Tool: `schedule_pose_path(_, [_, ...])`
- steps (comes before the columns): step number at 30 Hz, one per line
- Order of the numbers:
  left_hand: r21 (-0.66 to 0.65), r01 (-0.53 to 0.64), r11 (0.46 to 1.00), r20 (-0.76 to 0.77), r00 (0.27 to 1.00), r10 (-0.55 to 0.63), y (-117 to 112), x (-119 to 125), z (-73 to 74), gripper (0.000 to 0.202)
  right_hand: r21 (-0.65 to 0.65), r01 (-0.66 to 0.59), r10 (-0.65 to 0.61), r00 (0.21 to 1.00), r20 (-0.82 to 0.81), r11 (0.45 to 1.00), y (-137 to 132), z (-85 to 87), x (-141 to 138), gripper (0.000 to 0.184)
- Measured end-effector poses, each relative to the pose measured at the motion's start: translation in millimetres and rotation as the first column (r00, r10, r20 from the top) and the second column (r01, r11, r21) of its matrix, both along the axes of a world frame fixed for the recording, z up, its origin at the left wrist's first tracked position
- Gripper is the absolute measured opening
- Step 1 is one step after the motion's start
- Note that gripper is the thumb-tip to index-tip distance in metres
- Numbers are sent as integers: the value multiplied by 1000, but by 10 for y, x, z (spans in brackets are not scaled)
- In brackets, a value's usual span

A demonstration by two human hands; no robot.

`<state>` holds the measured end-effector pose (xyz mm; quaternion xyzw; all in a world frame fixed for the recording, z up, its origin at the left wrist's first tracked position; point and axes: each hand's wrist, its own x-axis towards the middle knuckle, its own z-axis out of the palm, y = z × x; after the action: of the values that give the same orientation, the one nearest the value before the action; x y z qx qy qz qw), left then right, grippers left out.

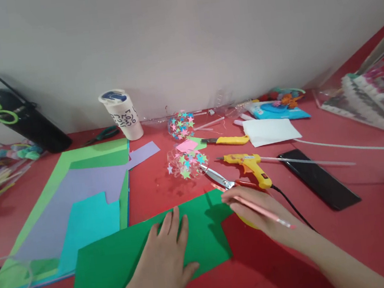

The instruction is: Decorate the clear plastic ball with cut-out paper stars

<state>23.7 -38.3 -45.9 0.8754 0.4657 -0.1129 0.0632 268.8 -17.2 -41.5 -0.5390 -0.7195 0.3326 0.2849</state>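
Observation:
A green sheet of paper (105,266) with a notch cut from its right side lies on the red table. My left hand (168,247) rests flat on it, fingers spread. In my right hand (248,202) is a pink pencil (263,211), its eraser end pointing back toward my wrist and its tip by the sheet's upper right corner. Scissors (222,177) with red handles lie just beyond, partly hidden by that hand. Something yellow (247,222) shows under the hand, mostly covered.
A yellow glue gun (248,162), phone (318,180), box cutter (226,140) and white paper (270,130) lie to the right. Star-covered clear balls (189,164) sit ahead. Stacked coloured sheets (87,175), a white tumbler (123,115) and a black bottle (24,120) are on the left.

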Motion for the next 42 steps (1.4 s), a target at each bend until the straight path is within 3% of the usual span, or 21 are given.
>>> schedule_pose_path(3, [-16,-29,999,-70,997,28,-1,-50,74,66,186,-91,49,975,217,978,-26,-211,-42,28])
schedule_pose_path(6, [-11,-35,999,-22,999,34,31,3,94,65,210,-103,26,940,339,972,-46,-360,-29,42])
schedule_pose_path(12, [57,271,961,218,936,-277,119,151,-168,71,290,-98,-51,882,468,952,-30,-356,57,48])
schedule_pose_path(15, [71,338,938,217,913,-346,144,98,-227,68,362,-55,-95,918,384,931,-21,-265,46,31])
schedule_pose_path(18, [81,351,933,197,912,-360,150,62,-191,60,343,-58,-23,974,227,938,-34,-198,-32,13])
schedule_pose_path(20, [86,338,937,182,919,-348,146,80,-160,58,295,-161,101,973,208,942,-56,-210,-101,19])
schedule_pose_path(22, [88,335,938,180,921,-346,139,111,-147,59,273,-278,211,944,252,921,-79,-271,-165,37])
schedule_pose_path(24, [101,336,937,186,918,-349,134,132,-157,61,286,-335,254,924,286,898,-96,-358,-218,51])
schedule_pose_path(28, [159,313,936,180,923,-339,136,139,-199,61,340,-238,128,940,315,910,-91,-497,-325,53])
schedule_pose_path(33, [193,249,949,165,945,-282,127,186,-210,63,382,-55,-73,947,313,922,-54,-513,-457,48])
schedule_pose_path(36, [213,214,953,178,951,-253,94,224,-227,61,363,11,-80,981,176,932,-51,-472,-492,38])
schedule_pose_path(40, [278,180,944,169,958,-233,42,246,-310,52,336,28,-27,1000,-8,941,-65,-421,-474,7])
schedule_pose_path(42, [307,186,933,152,958,-241,13,249,-363,50,301,16,-4,999,-41,954,-64,-403,-440,13])
